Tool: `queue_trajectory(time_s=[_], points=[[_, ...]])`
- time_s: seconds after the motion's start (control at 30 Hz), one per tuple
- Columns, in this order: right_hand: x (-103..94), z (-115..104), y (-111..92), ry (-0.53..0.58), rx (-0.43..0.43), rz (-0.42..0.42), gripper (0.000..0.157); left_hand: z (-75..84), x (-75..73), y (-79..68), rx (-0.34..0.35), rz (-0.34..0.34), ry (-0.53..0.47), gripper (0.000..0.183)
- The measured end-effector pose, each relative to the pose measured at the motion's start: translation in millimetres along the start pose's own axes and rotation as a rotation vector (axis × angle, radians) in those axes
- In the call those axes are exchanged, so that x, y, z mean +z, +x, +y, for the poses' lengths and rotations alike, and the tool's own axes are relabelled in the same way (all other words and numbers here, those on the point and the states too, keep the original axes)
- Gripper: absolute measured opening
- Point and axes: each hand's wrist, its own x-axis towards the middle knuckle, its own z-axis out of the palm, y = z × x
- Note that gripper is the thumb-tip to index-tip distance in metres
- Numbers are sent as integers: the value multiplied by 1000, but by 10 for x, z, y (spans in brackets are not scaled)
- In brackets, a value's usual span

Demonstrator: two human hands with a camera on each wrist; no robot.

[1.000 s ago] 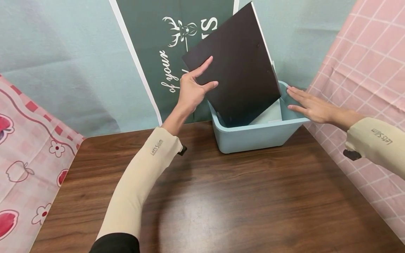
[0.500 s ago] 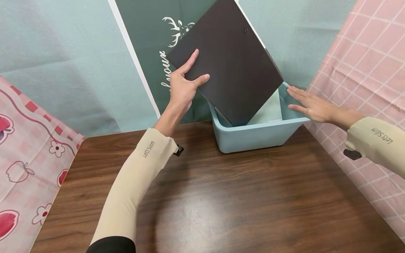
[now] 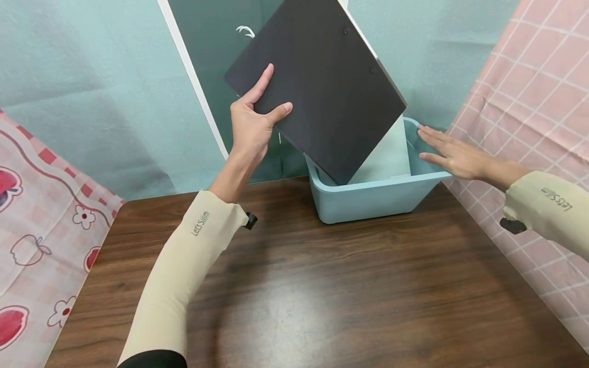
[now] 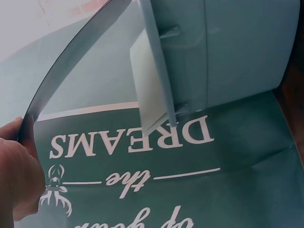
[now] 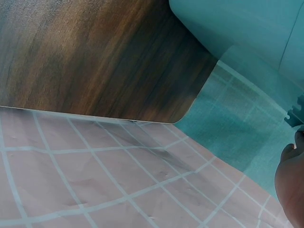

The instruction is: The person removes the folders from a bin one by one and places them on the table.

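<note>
My left hand (image 3: 253, 120) grips a flat black board (image 3: 322, 92) by its left edge, thumb and index finger lying on the near face. It looks like the back of a clipboard, with two small studs near the right edge. Tilted, it stands over a light blue bin (image 3: 368, 202), its lower corner at the bin's mouth. Inside the bin leans a pale sheet-like item (image 3: 388, 156). My right hand (image 3: 455, 151) rests with straight fingers on the bin's right rim. In the left wrist view, the left hand (image 4: 21, 178) holds the board's thin edge (image 4: 66, 59).
The bin stands at the back of a brown wood-grain table (image 3: 322, 286). Behind it hangs a blue-green cloth (image 3: 106, 92) with a printed dark panel. A pink checked cloth (image 3: 543, 102) borders the right side, and a fruit-patterned cloth (image 3: 41, 245) the left.
The left hand has moved left and slightly up, drawing the black board the same way and tilting it further. More of the pale item in the bin shows. The right hand has stayed put.
</note>
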Motion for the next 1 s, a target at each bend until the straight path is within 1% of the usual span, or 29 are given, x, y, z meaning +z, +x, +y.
queue_trajectory(time_s=[0.1, 0.2, 0.33, 0.43, 0.57, 0.83, 1.0], points=[[4, -8, -5, 1, -3, 2, 75, 100, -29, -28, 9, 2, -3, 75], [13, -10, -8, 2, -5, 5, 75, 212, -52, -60, 16, 19, -7, 75], [18, -3, -10, 3, -3, 4, 74, 329, -96, -75, 45, 46, -1, 76], [13, 7, -9, 1, -5, 7, 74, 368, -145, -53, 70, 55, -43, 77], [10, 21, -8, 2, -15, 17, 74, 403, -209, -18, 88, 64, -110, 80], [19, 9, -23, 14, -18, 18, 74, 535, -309, -39, 82, 99, -156, 82], [21, -2, -26, 16, -13, 16, 74, 624, -432, -67, 75, 88, -180, 83]])
